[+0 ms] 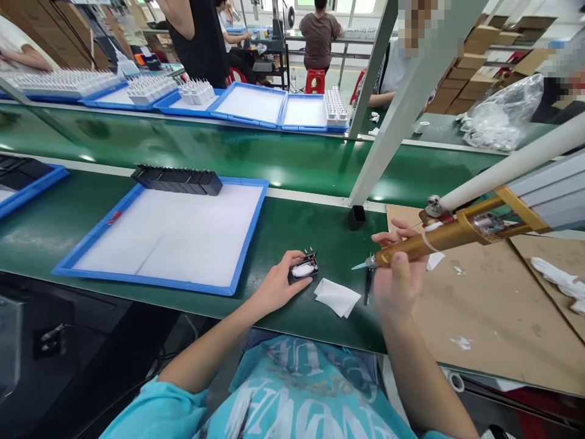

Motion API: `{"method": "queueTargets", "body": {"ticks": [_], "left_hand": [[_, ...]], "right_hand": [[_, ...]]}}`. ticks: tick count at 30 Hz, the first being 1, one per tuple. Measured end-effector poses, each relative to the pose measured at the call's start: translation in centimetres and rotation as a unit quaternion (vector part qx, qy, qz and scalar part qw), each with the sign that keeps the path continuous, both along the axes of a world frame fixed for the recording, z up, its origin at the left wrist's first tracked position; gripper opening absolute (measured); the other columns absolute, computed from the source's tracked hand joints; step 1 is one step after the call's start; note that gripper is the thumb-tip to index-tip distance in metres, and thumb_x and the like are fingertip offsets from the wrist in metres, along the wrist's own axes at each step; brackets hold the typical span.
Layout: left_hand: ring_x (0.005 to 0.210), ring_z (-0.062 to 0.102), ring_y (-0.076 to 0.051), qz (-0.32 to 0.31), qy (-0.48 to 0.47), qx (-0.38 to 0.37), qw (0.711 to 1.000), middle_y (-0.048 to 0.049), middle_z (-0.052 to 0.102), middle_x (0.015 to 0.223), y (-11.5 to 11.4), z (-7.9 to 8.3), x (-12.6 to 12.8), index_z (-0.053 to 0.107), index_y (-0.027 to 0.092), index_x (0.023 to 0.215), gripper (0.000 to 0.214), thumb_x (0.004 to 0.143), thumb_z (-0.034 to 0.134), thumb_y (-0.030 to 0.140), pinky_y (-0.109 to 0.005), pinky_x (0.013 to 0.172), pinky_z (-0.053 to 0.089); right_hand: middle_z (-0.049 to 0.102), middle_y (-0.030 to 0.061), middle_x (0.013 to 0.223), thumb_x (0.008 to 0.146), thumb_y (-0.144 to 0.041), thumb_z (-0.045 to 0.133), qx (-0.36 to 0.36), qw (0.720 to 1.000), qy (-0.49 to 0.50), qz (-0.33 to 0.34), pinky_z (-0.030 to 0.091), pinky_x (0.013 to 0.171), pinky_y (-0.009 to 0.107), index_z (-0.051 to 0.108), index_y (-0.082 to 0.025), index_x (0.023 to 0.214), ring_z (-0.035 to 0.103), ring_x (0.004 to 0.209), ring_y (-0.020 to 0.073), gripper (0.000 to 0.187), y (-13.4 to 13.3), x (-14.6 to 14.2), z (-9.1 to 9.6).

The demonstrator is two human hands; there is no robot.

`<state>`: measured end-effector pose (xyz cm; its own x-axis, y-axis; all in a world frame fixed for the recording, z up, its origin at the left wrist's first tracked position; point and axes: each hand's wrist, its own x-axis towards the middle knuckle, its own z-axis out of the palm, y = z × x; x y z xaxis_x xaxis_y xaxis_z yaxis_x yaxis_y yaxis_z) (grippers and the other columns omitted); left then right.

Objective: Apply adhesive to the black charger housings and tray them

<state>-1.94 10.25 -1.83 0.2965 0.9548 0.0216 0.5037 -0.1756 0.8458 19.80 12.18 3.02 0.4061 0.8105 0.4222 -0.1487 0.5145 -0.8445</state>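
My left hand (276,283) is closed on a small black part with a white inside (303,269), resting on the green bench. My right hand (400,268) is wrapped round a gold glue gun (457,233) whose thin nozzle tip points left toward the part, a short gap away. A white tube (507,166) runs up to the right from the gun. A white wipe (337,297) and a black pen-like tool (368,285) lie between my hands.
A blue tray with a white liner (173,235) lies to the left, with a row of black parts (178,178) on its far edge. A small black cup (356,216) stands by a white post. Brown cardboard (493,311) covers the right. Other people work beyond the conveyor.
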Motion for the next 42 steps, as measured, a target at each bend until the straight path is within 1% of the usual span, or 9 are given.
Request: {"method": "queueTargets", "body": {"ticks": [9, 16, 21, 26, 28, 32, 36, 39, 42], "left_hand": [[0.112, 0.064, -0.024, -0.09, 0.005, -0.003, 0.996, -0.0054, 0.066, 0.124, 2.5, 1.4, 0.6, 0.048, 0.028, 0.134, 0.05, 0.086, 0.061, 0.033, -0.036, 0.096, 0.051], [0.1, 0.069, -0.026, -0.052, 0.029, -0.014, 0.998, -0.0054, 0.07, 0.117, 4.3, -1.3, 1.1, 0.058, 0.024, 0.126, 0.045, 0.085, 0.058, 0.042, -0.035, 0.084, 0.056], [0.097, 0.07, -0.028, -0.025, 0.011, -0.019, 0.999, -0.0047, 0.071, 0.115, 4.4, -3.0, 0.7, 0.06, 0.026, 0.124, 0.047, 0.082, 0.06, 0.047, -0.037, 0.081, 0.058], [0.099, 0.069, -0.028, -0.029, 0.016, -0.033, 0.999, -0.0047, 0.07, 0.116, 4.0, -2.8, 0.7, 0.06, 0.026, 0.126, 0.05, 0.082, 0.058, 0.051, -0.037, 0.083, 0.058], [0.102, 0.068, -0.027, -0.037, 0.029, -0.055, 0.997, -0.0058, 0.069, 0.119, 3.9, -2.4, 0.8, 0.058, 0.024, 0.128, 0.052, 0.083, 0.056, 0.052, -0.035, 0.086, 0.057], [0.107, 0.066, -0.026, -0.048, 0.034, -0.066, 0.996, -0.0056, 0.066, 0.125, 3.8, -2.0, 0.8, 0.056, 0.023, 0.13, 0.055, 0.085, 0.053, 0.053, -0.034, 0.09, 0.055], [0.104, 0.067, -0.025, -0.029, 0.038, -0.058, 0.997, -0.0046, 0.067, 0.123, 4.0, -2.3, 0.4, 0.055, 0.024, 0.13, 0.054, 0.085, 0.051, 0.055, -0.033, 0.086, 0.056], [0.103, 0.067, -0.024, -0.016, 0.036, -0.047, 0.998, -0.0033, 0.068, 0.121, 4.2, -2.6, 0.2, 0.057, 0.025, 0.127, 0.052, 0.084, 0.053, 0.055, -0.032, 0.084, 0.057], [0.101, 0.068, -0.024, -0.021, 0.03, -0.029, 0.999, -0.0023, 0.069, 0.118, 4.4, -2.9, 0.2, 0.058, 0.026, 0.125, 0.05, 0.084, 0.055, 0.054, -0.031, 0.083, 0.057]], "right_hand": [[0.052, 0.0072, 0.133, 0.076, -0.033, 0.071, -0.117, 0.978, -0.162, -0.053, 0.047, 0.102, 0.043, 0.044, -0.03, 0.13, 0.062, 0.108, 0.0186, 0.06, 2.0, 7.3, -2.9], [0.05, 0.013, 0.14, 0.084, -0.034, 0.062, -0.141, 0.952, -0.251, -0.103, 0.047, 0.103, 0.047, 0.036, -0.027, 0.14, 0.056, 0.122, 0.0226, 0.062, 0.5, 9.3, -6.0], [0.069, 0.0066, 0.11, 0.089, -0.019, 0.049, -0.133, 0.884, -0.448, 0.015, 0.057, 0.09, 0.043, 0.065, -0.029, 0.115, 0.065, 0.098, 0.0214, 0.032, -3.1, 8.5, -7.4], [0.064, 0.0067, 0.127, 0.088, -0.007, 0.041, -0.1, 0.711, -0.691, 0.088, 0.057, 0.086, 0.043, 0.061, -0.029, 0.123, 0.06, 0.101, 0.0237, 0.046, -3.9, 8.2, -7.7], [0.068, 0.0084, 0.116, 0.091, -0.011, 0.041, -0.087, 0.69, -0.714, 0.082, 0.057, 0.081, 0.04, 0.063, -0.026, 0.119, 0.061, 0.094, 0.022, 0.039, -3.5, 8.3, -7.7], [0.067, 0.007, 0.096, 0.093, -0.016, 0.044, -0.085, 0.709, -0.695, 0.08, 0.057, 0.072, 0.033, 0.065, -0.023, 0.106, 0.063, 0.083, 0.0188, 0.026, -2.6, 8.4, -7.1], [0.063, 0.0049, 0.096, 0.094, -0.019, 0.045, -0.108, 0.759, -0.64, 0.049, 0.056, 0.074, 0.028, 0.058, -0.022, 0.103, 0.063, 0.085, 0.0148, 0.016, -2.5, 7.6, -5.6], [0.061, 0.004, 0.094, 0.094, -0.024, 0.046, -0.101, 0.825, -0.555, 0.011, 0.056, 0.072, 0.025, 0.05, -0.022, 0.1, 0.063, 0.083, 0.0123, 0.008, -2.6, 5.0, -4.4], [0.063, 0.0029, 0.095, 0.089, -0.023, 0.055, -0.011, 0.934, -0.356, 0.031, 0.057, 0.073, 0.026, 0.047, -0.024, 0.1, 0.065, 0.083, 0.0122, 0.014, -2.4, 1.1, -4.0]]}}
